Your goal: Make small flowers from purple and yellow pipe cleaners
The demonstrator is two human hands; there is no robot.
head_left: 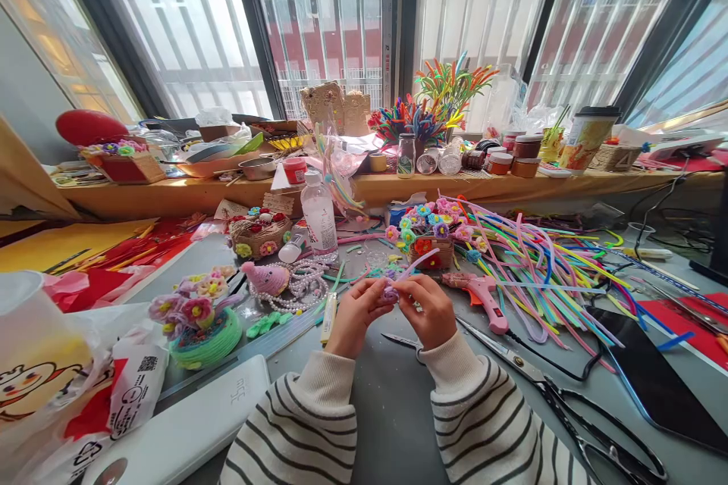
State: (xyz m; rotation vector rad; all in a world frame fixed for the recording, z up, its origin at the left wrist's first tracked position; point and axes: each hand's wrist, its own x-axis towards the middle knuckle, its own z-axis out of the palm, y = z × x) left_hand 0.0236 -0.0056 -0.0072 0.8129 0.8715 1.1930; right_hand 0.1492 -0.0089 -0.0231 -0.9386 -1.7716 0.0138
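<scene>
Far left of the glue gun sits a green pot with puffy flowers on top. Closer to the gun come a pink toy and some white beads. A bottle stands left of the gun, farther back. Next is the left hand, its thumb and fingers pinching a small purple piece. That piece is left of the gun, between both hands. The right hand is just left of the gun, thumb and finger pinching the piece's other side. A flower basket is behind the gun. Many fuzzy sticks lie to its right. Big scissors lie in front of it, and a phone is farther right.
</scene>
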